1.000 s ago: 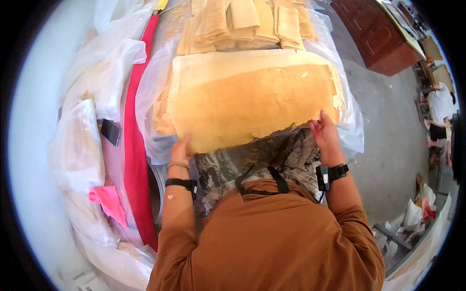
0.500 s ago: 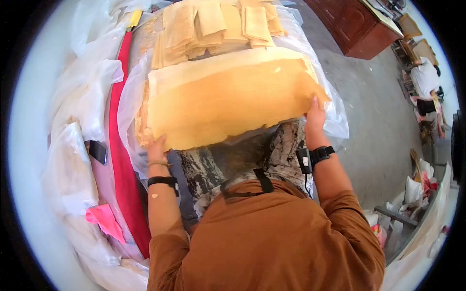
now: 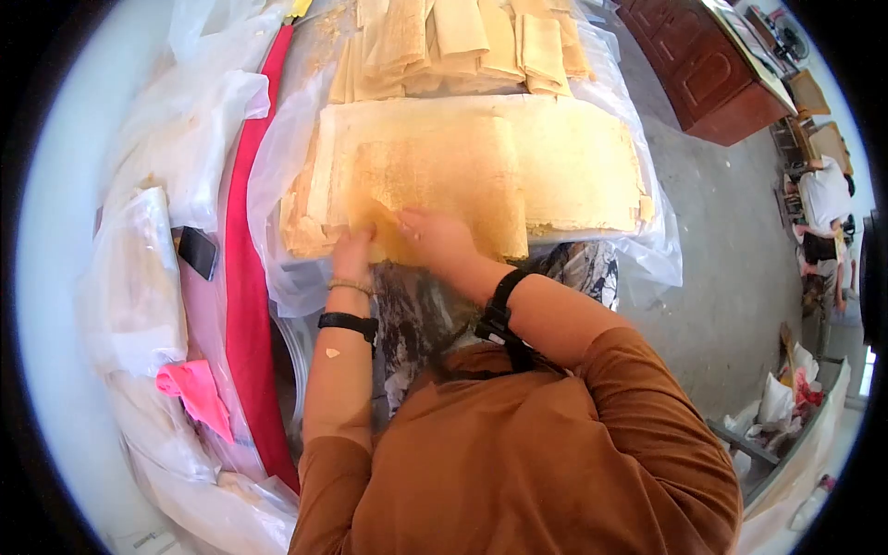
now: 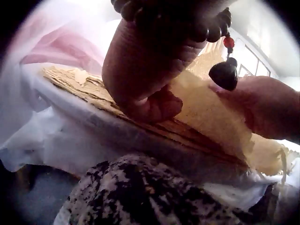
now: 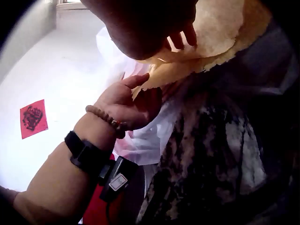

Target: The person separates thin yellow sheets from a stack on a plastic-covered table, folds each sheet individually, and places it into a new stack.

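Observation:
A thin tan sheet, like dried bean curd skin, lies doubled over on a stack of similar sheets; its fold runs down the middle of the stack. My left hand pinches the sheet at its near left edge, thumb on top in the right wrist view. Close beside it, my right hand holds the turned-over end, which stands up a little between the hands. In the left wrist view the right hand has its thumb against the sheet. Part of the right hand's grip is hidden.
Folded tan bundles lie behind the stack. White plastic hangs round the table edge. To the left run a red strip, a dark phone and a pink cloth. A wooden cabinet stands at far right.
The right hand has swung from the sheet's right end across to the left hand, bringing that end over and doubling the sheet. The stack's right half is now uncovered.

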### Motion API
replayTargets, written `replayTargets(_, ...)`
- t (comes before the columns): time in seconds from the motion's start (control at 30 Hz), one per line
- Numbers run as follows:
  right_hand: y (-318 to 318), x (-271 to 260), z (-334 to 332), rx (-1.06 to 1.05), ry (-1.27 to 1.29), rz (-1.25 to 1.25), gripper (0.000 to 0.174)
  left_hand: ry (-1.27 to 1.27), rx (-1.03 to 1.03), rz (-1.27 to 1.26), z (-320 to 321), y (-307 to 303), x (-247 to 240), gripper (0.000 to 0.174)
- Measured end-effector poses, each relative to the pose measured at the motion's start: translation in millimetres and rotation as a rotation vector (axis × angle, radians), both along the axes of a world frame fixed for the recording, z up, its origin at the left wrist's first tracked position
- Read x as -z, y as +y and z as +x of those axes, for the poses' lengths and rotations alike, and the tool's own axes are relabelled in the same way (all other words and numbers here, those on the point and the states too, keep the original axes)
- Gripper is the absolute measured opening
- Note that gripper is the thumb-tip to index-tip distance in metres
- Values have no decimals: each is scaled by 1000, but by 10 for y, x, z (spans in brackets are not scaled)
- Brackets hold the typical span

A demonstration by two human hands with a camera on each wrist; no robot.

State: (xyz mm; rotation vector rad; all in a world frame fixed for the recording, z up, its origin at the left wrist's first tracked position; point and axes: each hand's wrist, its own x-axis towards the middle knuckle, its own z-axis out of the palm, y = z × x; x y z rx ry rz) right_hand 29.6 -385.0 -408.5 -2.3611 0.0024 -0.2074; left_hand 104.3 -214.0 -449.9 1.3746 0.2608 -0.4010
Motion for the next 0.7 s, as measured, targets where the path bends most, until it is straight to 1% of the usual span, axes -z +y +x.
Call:
replayTargets(0.1,66,78,-108,-67,-188,-96,33,71,11,-8,-25,92,-18,34)
replayTargets(0.17,59,75,-127,-84,-187,-83,36,103,12,-50,-32,127,5,37)
replayTargets(0.23,36,75,-131,-112,-172,-73,40,130,-17,-136,-44,98,-101,40)
replayTargets(0.33,11,70,-135,-150,-134,-73,44,95,17,-449,-86,-11,-370,43)
replayTargets(0.43,63,74,-147,-148,-138,-75,41,142,80,-312,-48,27,-431,46)
replayTargets(0.5,79,136,-149,-149,-178,-59,37,140,158,-208,50,102,-302,45)
replayTargets(0.53,83,133,-156,-120,-124,-21,36,139,197,-155,81,143,-252,45)
replayTargets(0.57,75,123,-166,-92,-69,16,35,176,151,-208,93,185,-201,43)
replayTargets(0.63,35,8,-171,-73,37,64,33,246,62,-316,54,138,-341,40)
replayTargets(0.7,-48,-98,-165,-89,147,90,31,235,-41,-296,35,114,-201,34)
